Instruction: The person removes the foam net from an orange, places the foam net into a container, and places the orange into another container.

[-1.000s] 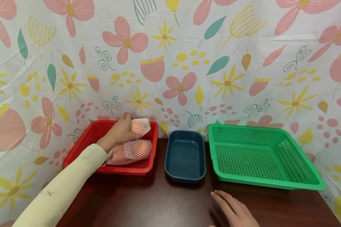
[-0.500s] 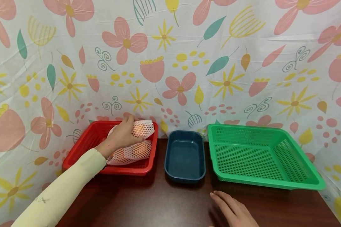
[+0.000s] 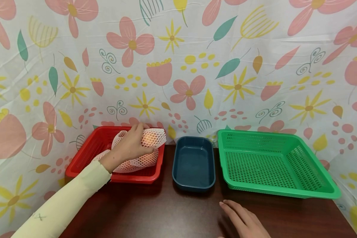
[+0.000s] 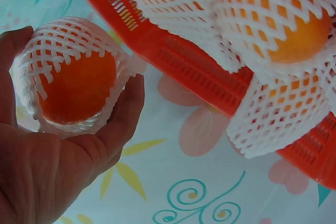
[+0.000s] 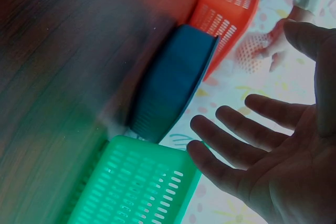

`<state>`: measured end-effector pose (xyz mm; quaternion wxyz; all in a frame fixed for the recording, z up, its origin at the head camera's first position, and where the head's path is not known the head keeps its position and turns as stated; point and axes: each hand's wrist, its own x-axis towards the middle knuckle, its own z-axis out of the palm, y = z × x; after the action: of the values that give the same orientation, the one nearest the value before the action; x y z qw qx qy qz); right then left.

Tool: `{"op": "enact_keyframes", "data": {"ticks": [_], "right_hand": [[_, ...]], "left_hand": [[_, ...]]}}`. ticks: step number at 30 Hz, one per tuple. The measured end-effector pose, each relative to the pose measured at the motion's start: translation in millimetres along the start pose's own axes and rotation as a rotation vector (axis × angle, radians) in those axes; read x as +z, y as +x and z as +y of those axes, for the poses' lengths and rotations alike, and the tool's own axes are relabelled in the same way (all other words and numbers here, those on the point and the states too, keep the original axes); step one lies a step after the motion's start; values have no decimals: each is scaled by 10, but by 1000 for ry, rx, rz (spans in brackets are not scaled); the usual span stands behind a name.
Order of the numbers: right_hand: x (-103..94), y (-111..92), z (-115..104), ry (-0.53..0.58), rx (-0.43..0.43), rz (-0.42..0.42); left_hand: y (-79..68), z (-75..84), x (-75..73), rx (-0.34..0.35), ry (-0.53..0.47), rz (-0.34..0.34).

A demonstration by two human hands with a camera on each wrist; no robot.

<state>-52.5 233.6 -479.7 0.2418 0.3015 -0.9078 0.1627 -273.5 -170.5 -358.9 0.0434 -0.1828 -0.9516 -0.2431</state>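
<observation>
My left hand (image 3: 128, 147) grips an orange-coloured round fruit in a white foam net (image 3: 153, 138) above the right side of the red basket (image 3: 134, 179). In the left wrist view, thumb and fingers curl round the netted fruit (image 4: 79, 85), whose bare orange skin shows through an opening in the net. Several more netted fruits (image 3: 147, 159) lie in the red basket, partly hidden by the hand and sleeve. Low over the table's front, my right hand (image 3: 246, 220) holds nothing; its fingers are loosely spread in the right wrist view.
A dark blue tray (image 3: 194, 189) stands just right of the red basket. Further right is a green perforated basket (image 3: 279, 192). All three stand on a dark brown table (image 3: 166, 215), close to a floral cloth (image 3: 178, 66) hanging behind.
My left hand has shifted right and slightly down with the netted fruit, bringing it over the basket's right rim. More netted fruits behind the hand have come into view. The right hand barely moves.
</observation>
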Motion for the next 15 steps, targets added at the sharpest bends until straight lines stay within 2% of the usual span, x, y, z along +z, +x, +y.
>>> {"op": "enact_keyframes", "data": {"ticks": [9, 15], "right_hand": [[-11, -1, -6, 9, 20, -26], [-4, 10, -39, -6, 40, 10]], "left_hand": [[-122, 143, 38, 24, -10, 2], [-199, 233, 33, 15, -9, -2]]}}
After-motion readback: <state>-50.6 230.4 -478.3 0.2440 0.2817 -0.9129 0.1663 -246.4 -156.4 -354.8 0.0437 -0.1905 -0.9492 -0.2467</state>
